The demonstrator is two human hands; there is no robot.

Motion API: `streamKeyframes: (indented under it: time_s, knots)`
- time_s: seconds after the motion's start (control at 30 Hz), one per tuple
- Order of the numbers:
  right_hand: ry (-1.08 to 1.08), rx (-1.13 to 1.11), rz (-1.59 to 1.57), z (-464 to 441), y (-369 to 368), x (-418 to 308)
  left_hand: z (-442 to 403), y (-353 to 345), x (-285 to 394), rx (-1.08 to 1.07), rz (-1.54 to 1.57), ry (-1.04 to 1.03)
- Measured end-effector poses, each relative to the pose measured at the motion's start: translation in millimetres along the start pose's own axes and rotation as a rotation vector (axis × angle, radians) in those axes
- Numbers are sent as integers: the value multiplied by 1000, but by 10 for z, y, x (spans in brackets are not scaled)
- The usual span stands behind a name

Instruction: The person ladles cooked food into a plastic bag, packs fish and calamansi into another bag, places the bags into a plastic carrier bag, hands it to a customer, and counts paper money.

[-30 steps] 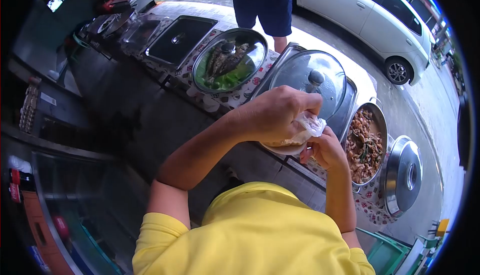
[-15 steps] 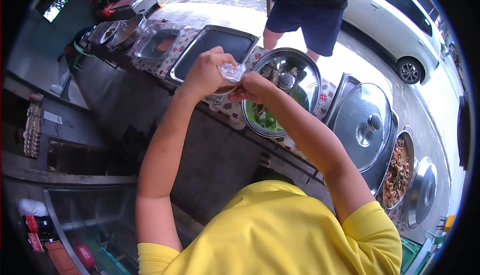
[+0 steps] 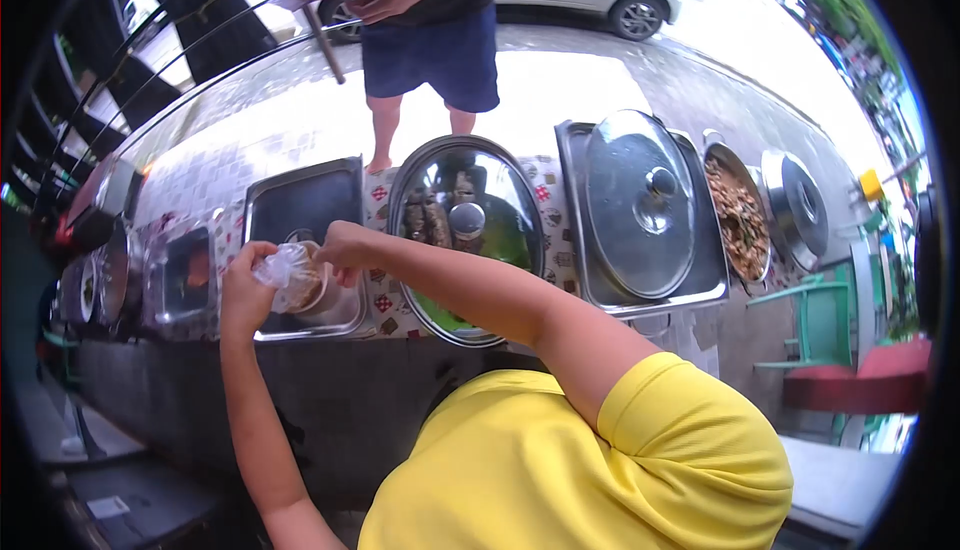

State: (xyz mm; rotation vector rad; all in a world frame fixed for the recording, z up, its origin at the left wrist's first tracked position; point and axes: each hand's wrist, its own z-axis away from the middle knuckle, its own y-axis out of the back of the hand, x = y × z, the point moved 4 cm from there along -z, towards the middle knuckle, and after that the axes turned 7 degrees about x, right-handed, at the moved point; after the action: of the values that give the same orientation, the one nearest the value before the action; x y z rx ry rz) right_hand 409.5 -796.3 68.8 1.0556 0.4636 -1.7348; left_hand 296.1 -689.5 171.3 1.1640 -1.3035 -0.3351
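Note:
A crumpled clear plastic bag (image 3: pixel 285 270) is gripped in my left hand (image 3: pixel 246 292), with the fingers closed round its side. Against the bag shows a round pale rim with something brownish inside; whether this is a cup or part of the bag I cannot tell. My right hand (image 3: pixel 350 248) is closed at the right of the bag, close to that rim, and what its fingers pinch is hidden. Both hands are over a rectangular metal tray (image 3: pixel 350 195). Under my right forearm stands a round pan with a glass lid (image 3: pixel 510 185), with fish and green leaves beneath the lid.
Another metal tray (image 3: pixel 715 285) carries an oval glass lid (image 3: pixel 625 220). Right of it stand a pan of chopped food (image 3: pixel 738 218) and a metal lid (image 3: pixel 800 200). A clear container (image 3: pixel 182 275) is at left. Across the patterned tablecloth (image 3: pixel 385 300) stands a person in dark shorts (image 3: pixel 430 60).
The view has swung round, so the car and trays sit differently. My hands, still together at the bag, are now over the metal tray's near part.

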Motion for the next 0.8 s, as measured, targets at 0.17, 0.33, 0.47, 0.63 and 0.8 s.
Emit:
streamKeyframes:
  time_s: [0.17, 0.33, 0.47, 0.63, 0.8]
  knots:
    - [339, 870, 314, 1700, 1436, 51, -137, -18, 0, -99, -12, -118]
    - [-349, 1410, 862, 2977, 2527, 1111, -230, -117, -45, -176, 18, -140]
    - [-265, 1296, 736, 2964, 2760, 1697, -225, -143, -64, -197, 37, -85]
    - [-218, 1347, 796, 3026, 2849, 1731, -148, -175, -39, -95, 19, 29]
    - [-120, 1183, 511, 3075, 3090, 1909, -174, -269, -292, 67, -167, 44]
